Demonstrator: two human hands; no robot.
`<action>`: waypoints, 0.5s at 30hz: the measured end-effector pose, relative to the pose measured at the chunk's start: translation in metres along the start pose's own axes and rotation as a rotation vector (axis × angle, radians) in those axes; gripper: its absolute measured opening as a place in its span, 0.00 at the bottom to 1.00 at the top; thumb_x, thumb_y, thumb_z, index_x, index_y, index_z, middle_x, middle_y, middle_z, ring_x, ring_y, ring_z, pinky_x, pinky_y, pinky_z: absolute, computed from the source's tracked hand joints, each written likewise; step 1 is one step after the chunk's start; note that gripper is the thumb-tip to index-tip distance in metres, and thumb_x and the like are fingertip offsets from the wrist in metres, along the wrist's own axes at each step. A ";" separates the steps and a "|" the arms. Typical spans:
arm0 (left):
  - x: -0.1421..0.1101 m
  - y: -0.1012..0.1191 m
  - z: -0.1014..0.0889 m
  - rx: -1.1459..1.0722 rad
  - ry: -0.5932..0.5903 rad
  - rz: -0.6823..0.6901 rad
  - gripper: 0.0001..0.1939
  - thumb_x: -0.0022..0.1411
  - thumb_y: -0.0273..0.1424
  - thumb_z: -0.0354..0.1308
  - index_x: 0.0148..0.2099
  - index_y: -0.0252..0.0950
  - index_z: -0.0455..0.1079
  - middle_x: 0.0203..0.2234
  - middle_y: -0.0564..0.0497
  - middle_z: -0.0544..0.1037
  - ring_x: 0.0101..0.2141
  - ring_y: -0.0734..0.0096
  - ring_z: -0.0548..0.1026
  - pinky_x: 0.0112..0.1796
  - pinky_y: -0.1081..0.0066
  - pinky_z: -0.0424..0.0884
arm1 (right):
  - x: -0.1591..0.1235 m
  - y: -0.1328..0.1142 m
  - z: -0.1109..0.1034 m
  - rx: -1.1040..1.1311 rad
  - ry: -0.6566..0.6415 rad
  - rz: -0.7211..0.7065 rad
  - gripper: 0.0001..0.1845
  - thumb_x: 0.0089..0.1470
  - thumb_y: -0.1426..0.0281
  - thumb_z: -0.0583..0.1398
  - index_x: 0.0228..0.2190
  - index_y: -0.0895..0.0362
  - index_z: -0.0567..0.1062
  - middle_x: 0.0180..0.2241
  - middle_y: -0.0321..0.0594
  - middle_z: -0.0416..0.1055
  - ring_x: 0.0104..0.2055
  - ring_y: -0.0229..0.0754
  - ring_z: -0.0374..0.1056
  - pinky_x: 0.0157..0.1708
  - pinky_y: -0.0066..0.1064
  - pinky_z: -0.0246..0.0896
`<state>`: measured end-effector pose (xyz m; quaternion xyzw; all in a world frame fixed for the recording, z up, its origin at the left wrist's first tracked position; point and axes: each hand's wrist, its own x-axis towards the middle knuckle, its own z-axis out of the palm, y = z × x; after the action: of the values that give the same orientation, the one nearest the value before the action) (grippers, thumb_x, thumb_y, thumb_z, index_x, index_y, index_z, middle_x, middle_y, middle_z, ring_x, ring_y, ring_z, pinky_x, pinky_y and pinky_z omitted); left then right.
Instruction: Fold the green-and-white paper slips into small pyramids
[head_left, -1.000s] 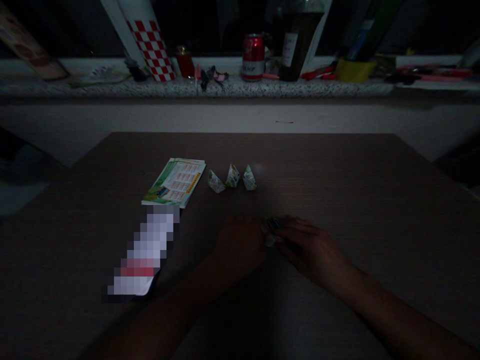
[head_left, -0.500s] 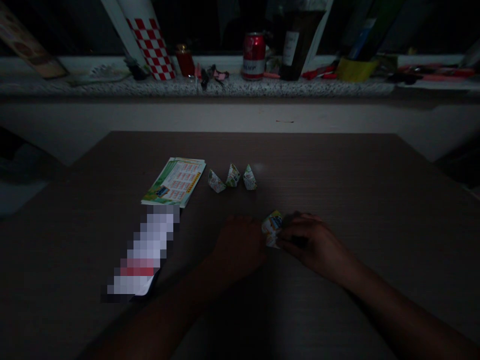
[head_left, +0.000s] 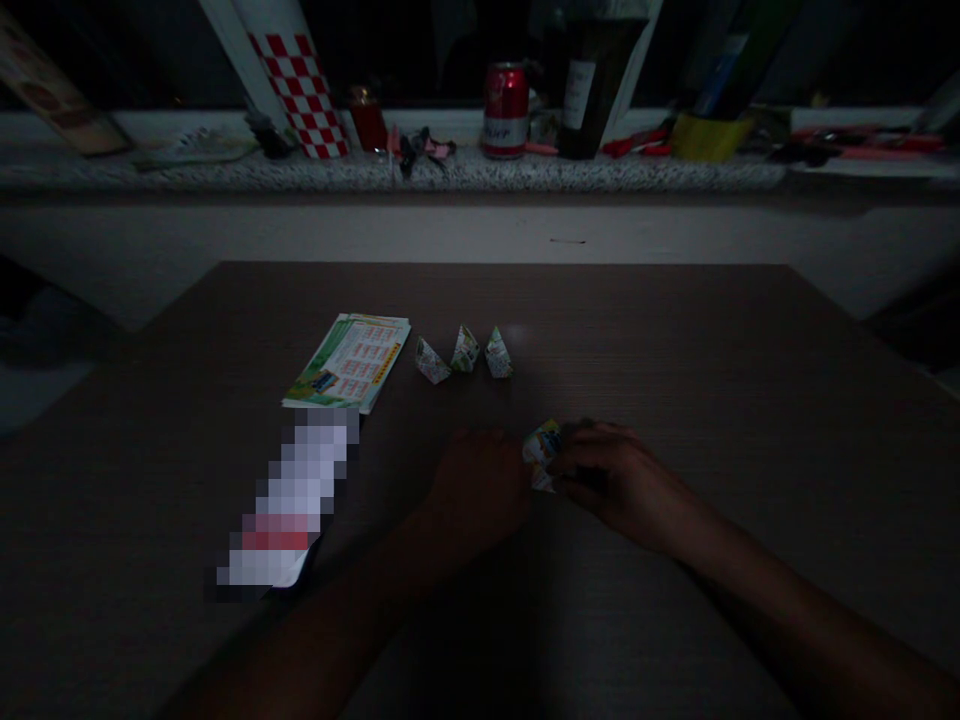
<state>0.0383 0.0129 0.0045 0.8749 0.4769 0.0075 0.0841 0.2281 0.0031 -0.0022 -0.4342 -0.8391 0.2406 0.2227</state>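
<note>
A small folded piece of printed paper point(head_left: 541, 445), white with yellow, green and blue print, sits between my two hands low over the table. My left hand point(head_left: 480, 488) is closed at the paper's left edge, its fingertips hidden from me. On the right side, my right hand point(head_left: 619, 480) pinches the paper between thumb and fingers. Farther back stand three folded paper pieces in a row: a left one point(head_left: 432, 361), a middle one point(head_left: 465, 349) and a right one point(head_left: 498, 353). A stack of printed calendar cards point(head_left: 349, 362) lies to their left.
A phone point(head_left: 300, 500) with a blurred-out screen lies left of my left arm, against the cards. Behind the wooden table point(head_left: 675, 340), a stone windowsill point(head_left: 465, 175) carries a red can point(head_left: 505, 110), a dark bottle point(head_left: 592, 95) and a red-and-white checkered tube point(head_left: 304, 95).
My right hand has shifted slightly and its fingers have lifted off the paper's top, so more of the print shows. My left hand stays in place.
</note>
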 end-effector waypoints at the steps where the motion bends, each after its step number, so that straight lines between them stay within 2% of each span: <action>1: 0.000 0.000 -0.001 -0.003 -0.001 0.000 0.14 0.64 0.33 0.47 0.36 0.32 0.72 0.32 0.43 0.78 0.34 0.57 0.76 0.37 0.60 0.69 | 0.000 0.000 0.000 0.001 -0.005 0.006 0.11 0.50 0.76 0.64 0.35 0.49 0.78 0.36 0.36 0.77 0.39 0.44 0.70 0.42 0.37 0.62; 5: -0.001 0.001 -0.004 -0.014 -0.019 -0.010 0.14 0.64 0.33 0.47 0.37 0.32 0.72 0.33 0.42 0.78 0.35 0.57 0.76 0.38 0.60 0.69 | -0.001 0.002 0.001 -0.014 -0.016 0.020 0.11 0.50 0.76 0.64 0.36 0.50 0.78 0.35 0.37 0.76 0.39 0.44 0.70 0.43 0.38 0.61; 10: -0.001 0.002 -0.005 -0.020 -0.016 -0.018 0.13 0.65 0.33 0.47 0.38 0.32 0.72 0.33 0.43 0.78 0.35 0.58 0.76 0.38 0.61 0.69 | -0.003 0.001 0.000 -0.082 -0.058 0.008 0.21 0.52 0.76 0.62 0.46 0.47 0.74 0.41 0.38 0.74 0.44 0.46 0.68 0.46 0.41 0.57; 15: 0.000 0.001 -0.004 -0.014 -0.018 -0.020 0.13 0.64 0.33 0.48 0.37 0.32 0.71 0.33 0.43 0.78 0.34 0.59 0.76 0.37 0.61 0.69 | -0.003 -0.003 -0.003 -0.137 -0.100 0.010 0.22 0.54 0.76 0.61 0.49 0.45 0.73 0.41 0.40 0.73 0.45 0.47 0.66 0.45 0.41 0.53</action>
<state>0.0387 0.0133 0.0089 0.8696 0.4846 0.0023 0.0948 0.2295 -0.0009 0.0012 -0.4399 -0.8615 0.2054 0.1491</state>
